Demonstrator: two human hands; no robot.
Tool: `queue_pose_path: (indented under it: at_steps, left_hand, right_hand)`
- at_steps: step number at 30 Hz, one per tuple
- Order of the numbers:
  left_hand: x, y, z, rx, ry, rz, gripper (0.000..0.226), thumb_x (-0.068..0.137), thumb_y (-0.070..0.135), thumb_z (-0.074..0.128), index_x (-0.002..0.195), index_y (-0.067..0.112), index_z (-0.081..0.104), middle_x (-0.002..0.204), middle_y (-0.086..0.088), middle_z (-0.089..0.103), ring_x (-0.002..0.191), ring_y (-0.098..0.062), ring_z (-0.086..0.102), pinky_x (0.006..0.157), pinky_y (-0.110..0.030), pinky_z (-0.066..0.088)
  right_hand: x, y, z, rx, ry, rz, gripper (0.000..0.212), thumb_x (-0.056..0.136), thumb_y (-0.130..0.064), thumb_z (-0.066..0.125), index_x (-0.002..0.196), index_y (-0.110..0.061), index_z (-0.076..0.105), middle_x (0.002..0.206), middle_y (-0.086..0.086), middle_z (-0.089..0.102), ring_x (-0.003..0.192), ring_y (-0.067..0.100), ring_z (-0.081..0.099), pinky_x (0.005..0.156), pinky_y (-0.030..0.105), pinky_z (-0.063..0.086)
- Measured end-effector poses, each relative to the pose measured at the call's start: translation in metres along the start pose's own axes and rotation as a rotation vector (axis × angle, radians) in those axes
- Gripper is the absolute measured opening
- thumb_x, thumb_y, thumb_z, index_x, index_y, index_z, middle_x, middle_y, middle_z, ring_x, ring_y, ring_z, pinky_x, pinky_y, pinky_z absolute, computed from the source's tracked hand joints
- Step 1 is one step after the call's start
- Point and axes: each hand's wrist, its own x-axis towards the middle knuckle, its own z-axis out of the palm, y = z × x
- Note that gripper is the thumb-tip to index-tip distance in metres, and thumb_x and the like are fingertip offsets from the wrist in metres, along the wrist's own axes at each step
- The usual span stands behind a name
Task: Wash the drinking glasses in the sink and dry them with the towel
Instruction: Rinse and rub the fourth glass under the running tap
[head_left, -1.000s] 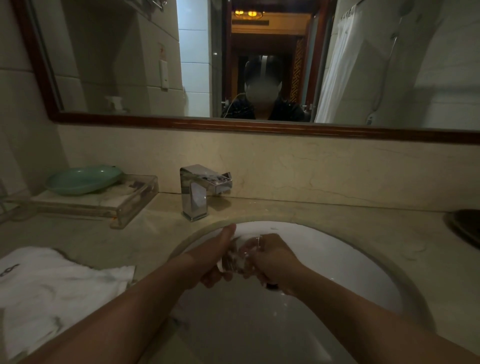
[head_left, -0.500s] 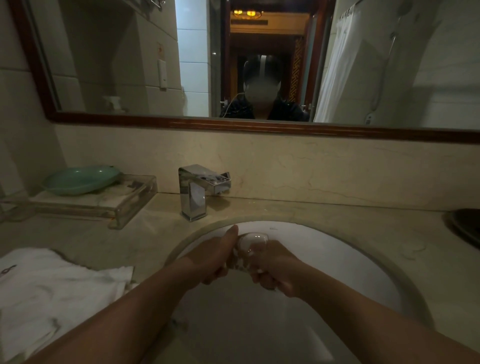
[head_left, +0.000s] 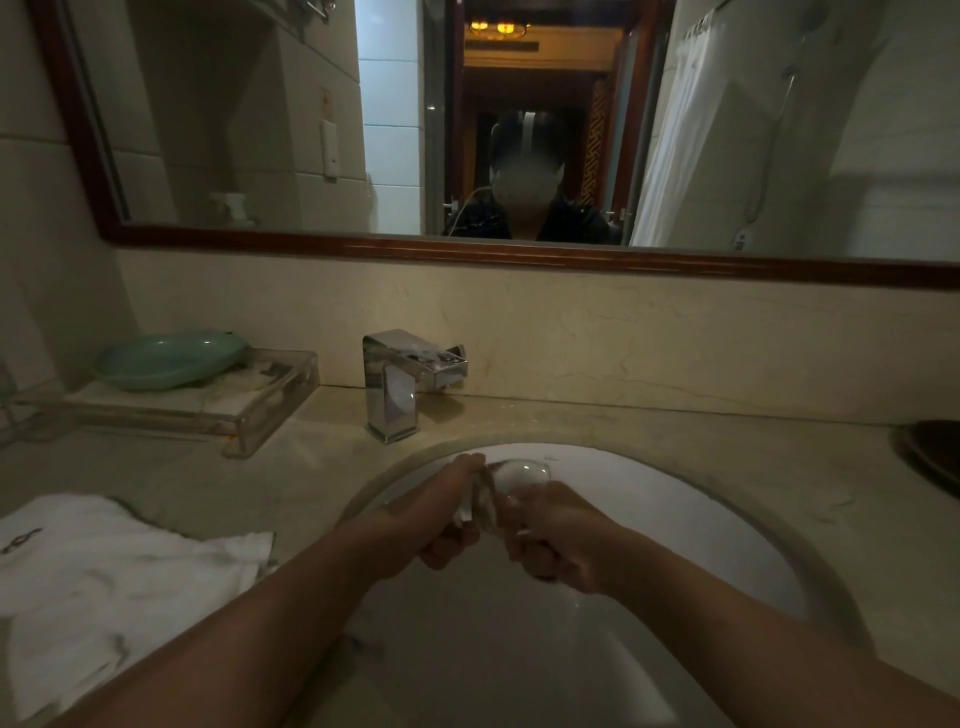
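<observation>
Over the sink (head_left: 691, 525), both hands meet on one glass (head_left: 521, 474). Left hand (head_left: 441, 519) grips its left side, fingers curled under, thumb lying along the top. Right hand (head_left: 553, 538) wraps the near part of the glass, fingers curled round it. Glass is clear and tipped away from the person, round end toward the tap (head_left: 397, 387); can't tell if that end is rim or base. It sits above the basin, not touching it, near the back wall of the bowl. No water stream can be made out at the spout. Both forearms are bare and come in from the bottom edge.

Towel (head_left: 104, 587): white, crumpled, flat on the counter (head_left: 675, 431) left of the sink, apart from the hands. Some dark lettering at its left edge, unreadable.

Tap is chrome and square, standing on the counter behind the sink's left rim, with suds or droplets on top. Clear tray (head_left: 270, 397) sits at back left, with a green dish (head_left: 166, 358) resting on it. Dark round object (head_left: 935, 457) at the right edge, cut off by the frame. Mirror (head_left: 234, 130) with a dark wood frame hangs above the backsplash and reflects the person, tiled walls, a white curtain and a doorway.
</observation>
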Motion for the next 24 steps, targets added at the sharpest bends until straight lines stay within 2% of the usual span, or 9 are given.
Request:
queue_pose_path:
  at_steps: [3, 6, 9, 12, 13, 15, 18, 21, 24]
  left_hand:
    - [0.003, 0.0, -0.007, 0.023, 0.077, 0.173, 0.059, 0.098, 0.064, 0.043, 0.075, 0.015, 0.065, 0.064, -0.012, 0.055, 0.053, -0.022, 0.042, 0.052, -0.028, 0.035]
    - [0.002, 0.002, -0.009, 0.034, 0.06, 0.197, 0.052, 0.093, 0.061, 0.047, 0.08, 0.015, 0.068, 0.075, -0.014, 0.062, 0.066, -0.024, 0.049, 0.059, -0.036, 0.039]
    - [0.0, 0.0, -0.004, 0.027, 0.043, 0.19, 0.047, 0.104, 0.052, 0.048, 0.105, 0.006, 0.059, 0.075, -0.017, 0.057, 0.06, -0.024, 0.049, 0.051, -0.028, 0.037]
    - [-0.002, -0.002, -0.001, 0.0, 0.07, 0.104, 0.048, 0.107, 0.049, 0.042, 0.111, 0.004, 0.06, 0.058, -0.008, 0.053, 0.048, -0.019, 0.041, 0.047, -0.024, 0.034]
    - [-0.001, -0.002, -0.001, -0.024, 0.064, 0.057, 0.052, 0.107, 0.051, 0.04, 0.109, 0.004, 0.061, 0.055, -0.007, 0.053, 0.046, -0.018, 0.039, 0.047, -0.023, 0.031]
    - [0.001, -0.002, -0.003, -0.046, 0.061, -0.026, 0.063, 0.105, 0.062, 0.034, 0.098, 0.006, 0.061, 0.054, -0.009, 0.052, 0.042, -0.015, 0.034, 0.048, -0.021, 0.025]
    - [0.005, -0.004, -0.008, -0.031, 0.105, -0.046, 0.077, 0.097, 0.076, 0.032, 0.087, 0.007, 0.066, 0.064, -0.018, 0.058, 0.041, -0.017, 0.037, 0.048, -0.021, 0.026]
    - [0.008, -0.003, -0.011, -0.023, 0.131, -0.003, 0.048, 0.093, 0.058, 0.049, 0.077, 0.015, 0.067, 0.063, -0.01, 0.062, 0.047, -0.018, 0.043, 0.05, -0.025, 0.034]
    - [0.01, -0.005, -0.01, -0.094, 0.098, 0.0, 0.036, 0.092, 0.049, 0.055, 0.083, 0.016, 0.067, 0.065, -0.01, 0.06, 0.047, -0.017, 0.041, 0.05, -0.025, 0.034]
  right_hand:
    - [-0.006, -0.007, 0.004, 0.114, -0.135, 0.047, 0.021, 0.104, -0.02, 0.047, 0.093, -0.006, 0.059, 0.059, 0.001, 0.054, 0.041, 0.007, 0.031, 0.039, 0.021, 0.015]
    - [-0.012, -0.01, 0.007, 0.184, -0.209, 0.029, 0.016, 0.104, -0.011, 0.046, 0.096, -0.003, 0.056, 0.06, 0.0, 0.058, 0.041, 0.005, 0.033, 0.036, 0.015, 0.019]
    - [-0.013, -0.007, 0.008, 0.0, -0.036, -0.105, 0.003, 0.092, -0.011, 0.067, 0.095, -0.011, 0.067, 0.073, 0.008, 0.069, 0.042, 0.011, 0.048, 0.041, 0.019, 0.034]
    - [-0.008, -0.003, 0.008, -0.233, 0.15, -0.201, 0.021, 0.081, -0.036, 0.077, 0.093, -0.019, 0.074, 0.077, 0.012, 0.076, 0.062, 0.036, 0.065, 0.062, 0.04, 0.05]
    - [-0.006, -0.003, 0.009, -0.264, 0.17, -0.208, 0.02, 0.085, -0.034, 0.075, 0.093, -0.016, 0.074, 0.076, 0.014, 0.075, 0.063, 0.036, 0.064, 0.063, 0.043, 0.05]
    - [-0.005, -0.004, 0.009, -0.267, 0.142, -0.18, 0.015, 0.092, -0.023, 0.067, 0.089, -0.01, 0.073, 0.073, 0.017, 0.071, 0.056, 0.028, 0.056, 0.055, 0.036, 0.046]
    - [-0.008, -0.008, 0.01, -0.021, -0.071, -0.035, 0.02, 0.099, -0.009, 0.054, 0.081, -0.008, 0.063, 0.07, 0.013, 0.059, 0.047, 0.012, 0.038, 0.04, 0.02, 0.029]
    - [-0.001, -0.005, 0.008, 0.215, -0.244, 0.076, 0.009, 0.1, -0.003, 0.052, 0.1, -0.007, 0.06, 0.079, 0.008, 0.065, 0.052, 0.008, 0.036, 0.042, 0.016, 0.023]
    - [0.001, -0.001, 0.005, 0.101, -0.17, 0.067, 0.011, 0.094, -0.004, 0.06, 0.1, -0.01, 0.067, 0.08, 0.007, 0.066, 0.05, 0.007, 0.039, 0.041, 0.017, 0.028]
